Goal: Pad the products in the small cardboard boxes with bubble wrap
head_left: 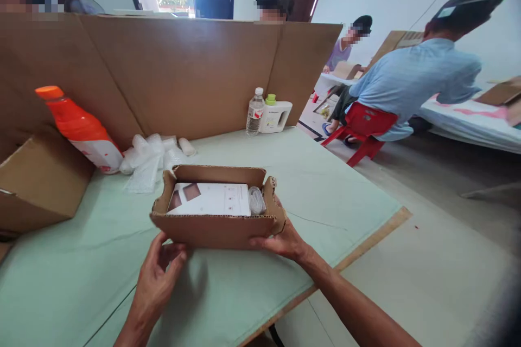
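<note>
A small open-topped cardboard box (220, 232) is in front of me, its flaps standing up. Inside lies a white printed box (215, 198) with brown pictures, and beside it a coiled clear-white cable (256, 201). My right hand (285, 238) grips the cardboard box at its right end, the thumb along the front wall and the other fingers mostly hidden behind. By the lower left corner is my left hand (160, 268), its thumb and fingers curved but apart. Whether its fingertips touch the cardboard I cannot tell.
A cardboard screen (183, 76) stands along the table's back. Before it are an orange bottle (87, 133), bubble wrap (148, 157), a water bottle (255, 113) and a white jug (277, 117). A larger carton (44, 184) sits left. Beyond the table's right edge, a person sits on a red chair (368, 122).
</note>
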`<state>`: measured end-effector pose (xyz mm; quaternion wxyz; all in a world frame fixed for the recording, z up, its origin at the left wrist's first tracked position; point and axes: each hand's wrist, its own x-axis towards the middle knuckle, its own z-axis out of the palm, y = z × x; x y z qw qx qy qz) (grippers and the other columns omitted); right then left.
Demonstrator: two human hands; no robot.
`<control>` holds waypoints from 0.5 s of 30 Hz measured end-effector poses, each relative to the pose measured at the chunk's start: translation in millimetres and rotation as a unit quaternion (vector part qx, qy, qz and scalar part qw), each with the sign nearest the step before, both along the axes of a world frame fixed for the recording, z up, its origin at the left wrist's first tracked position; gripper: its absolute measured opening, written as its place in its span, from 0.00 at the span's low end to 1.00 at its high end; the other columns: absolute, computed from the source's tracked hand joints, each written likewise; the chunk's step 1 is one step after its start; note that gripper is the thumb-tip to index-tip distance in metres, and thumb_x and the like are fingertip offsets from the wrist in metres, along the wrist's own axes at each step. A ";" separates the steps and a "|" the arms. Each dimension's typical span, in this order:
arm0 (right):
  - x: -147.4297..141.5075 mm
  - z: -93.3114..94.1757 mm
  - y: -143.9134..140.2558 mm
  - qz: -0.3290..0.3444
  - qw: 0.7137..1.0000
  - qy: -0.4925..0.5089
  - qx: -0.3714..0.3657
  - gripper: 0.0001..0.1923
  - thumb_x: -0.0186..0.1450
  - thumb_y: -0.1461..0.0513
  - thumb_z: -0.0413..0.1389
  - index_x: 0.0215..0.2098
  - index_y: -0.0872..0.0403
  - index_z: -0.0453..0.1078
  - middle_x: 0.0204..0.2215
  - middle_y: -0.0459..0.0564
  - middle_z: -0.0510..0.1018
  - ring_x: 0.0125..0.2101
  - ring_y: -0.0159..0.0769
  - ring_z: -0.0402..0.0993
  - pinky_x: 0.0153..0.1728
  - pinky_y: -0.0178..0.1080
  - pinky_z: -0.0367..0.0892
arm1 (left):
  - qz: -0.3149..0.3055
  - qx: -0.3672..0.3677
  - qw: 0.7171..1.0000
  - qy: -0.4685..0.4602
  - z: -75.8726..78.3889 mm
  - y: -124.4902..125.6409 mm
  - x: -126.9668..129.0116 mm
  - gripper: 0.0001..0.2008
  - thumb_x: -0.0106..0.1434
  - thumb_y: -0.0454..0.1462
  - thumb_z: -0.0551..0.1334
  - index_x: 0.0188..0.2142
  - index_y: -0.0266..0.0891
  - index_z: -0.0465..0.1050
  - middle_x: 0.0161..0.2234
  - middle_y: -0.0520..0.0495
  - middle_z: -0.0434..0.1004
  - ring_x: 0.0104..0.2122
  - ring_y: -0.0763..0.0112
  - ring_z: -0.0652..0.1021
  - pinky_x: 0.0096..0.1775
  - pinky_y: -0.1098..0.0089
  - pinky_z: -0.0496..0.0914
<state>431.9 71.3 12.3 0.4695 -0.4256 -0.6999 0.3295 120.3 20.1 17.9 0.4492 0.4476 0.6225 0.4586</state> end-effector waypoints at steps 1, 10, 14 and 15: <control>6.8 -3.0 2.7 -0.027 0.999 0.006 0.015 0.63 0.53 0.47 0.72 0.75 0.47 0.40 0.68 0.58 0.62 0.66 0.53 0.62 0.65 0.54 0.62 | -0.012 0.015 1.000 -0.010 -1.9 10.8 10.2 0.42 0.55 0.54 0.67 0.64 0.40 0.57 0.53 0.35 0.75 0.47 0.55 0.81 0.47 0.58 0.77; 150.4 2.4 83.0 -0.323 0.941 -0.039 0.089 0.58 0.50 0.46 0.72 0.70 0.46 0.48 0.61 0.57 0.68 0.55 0.51 0.72 0.49 0.53 0.73 | -0.246 0.273 0.882 0.296 -61.3 20.4 79.3 0.27 0.64 0.33 0.59 0.63 0.46 0.65 0.65 0.38 0.66 0.66 0.49 0.66 0.60 0.42 0.67; 189.5 6.0 140.0 -0.385 0.915 -0.055 0.107 0.62 0.47 0.46 0.71 0.71 0.48 0.44 0.63 0.59 0.66 0.56 0.50 0.69 0.46 0.49 0.73 | -0.252 0.345 0.822 0.376 -64.5 8.9 76.3 0.22 0.64 0.31 0.58 0.58 0.45 0.69 0.65 0.39 0.68 0.65 0.52 0.67 0.59 0.45 0.69; 193.2 5.8 152.5 -0.397 0.909 -0.062 0.110 0.63 0.47 0.46 0.70 0.71 0.49 0.42 0.63 0.60 0.65 0.57 0.49 0.68 0.47 0.49 0.73 | -0.249 0.353 0.815 0.385 -62.9 8.6 75.8 0.22 0.65 0.31 0.58 0.58 0.44 0.69 0.64 0.39 0.68 0.65 0.53 0.67 0.58 0.45 0.70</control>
